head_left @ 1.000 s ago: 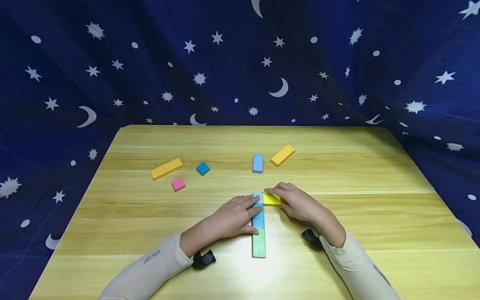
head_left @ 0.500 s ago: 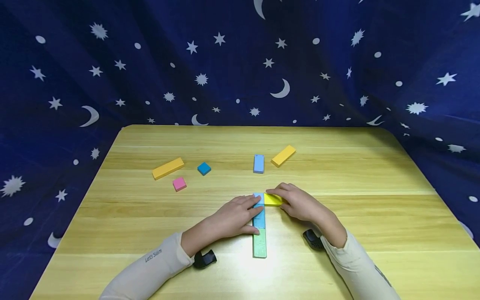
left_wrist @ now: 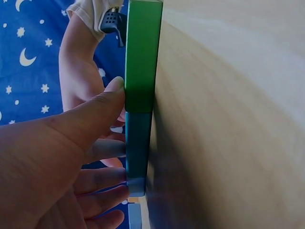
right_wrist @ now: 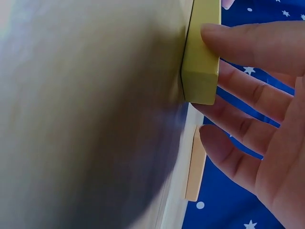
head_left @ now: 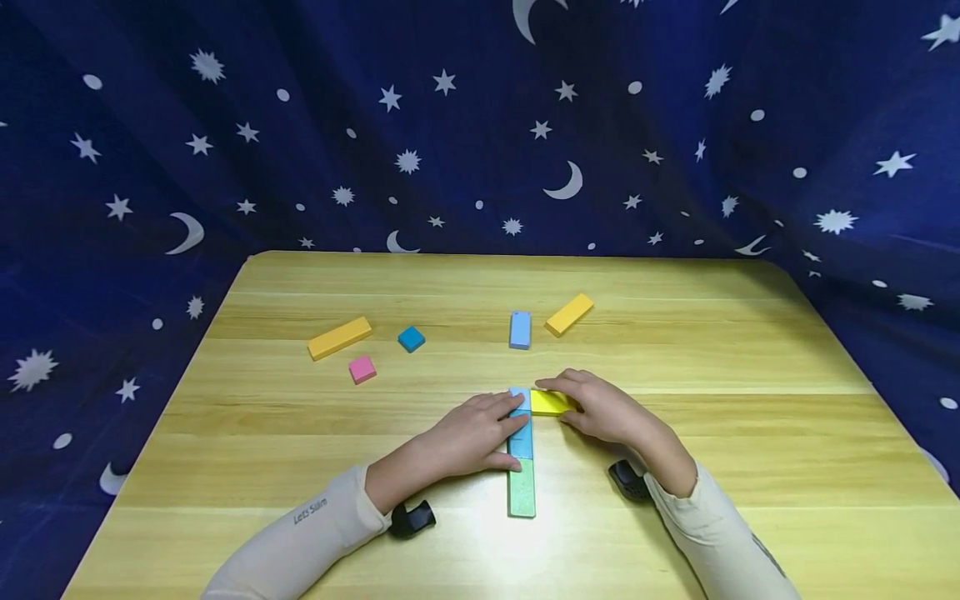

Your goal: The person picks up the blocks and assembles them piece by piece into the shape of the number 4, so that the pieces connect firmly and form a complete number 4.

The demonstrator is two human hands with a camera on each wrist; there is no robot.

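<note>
A light blue block (head_left: 518, 396), a blue block (head_left: 521, 444) and a green block (head_left: 521, 490) form a straight column on the table. My left hand (head_left: 474, 435) rests on this column from the left. Its fingers lie fairly straight over the two blue pieces, and the thumb touches the green block's near end, as the left wrist view also shows. To the right of the column's top, a yellow block (head_left: 549, 403) lies crosswise against the light blue one. My right hand (head_left: 603, 407) holds it between the thumb on the near side and fingers on the far side.
Farther back lie a periwinkle block (head_left: 520, 330) and an orange block (head_left: 569, 315). Toward the left are another orange block (head_left: 340, 337), a small blue square (head_left: 411, 338) and a pink square (head_left: 362, 369). A dark star-patterned cloth (head_left: 480, 133) hangs behind the table.
The head view has drifted slightly. Slightly more of the yellow block's right end shows beneath my right hand. The left hand and the column look the same.
</note>
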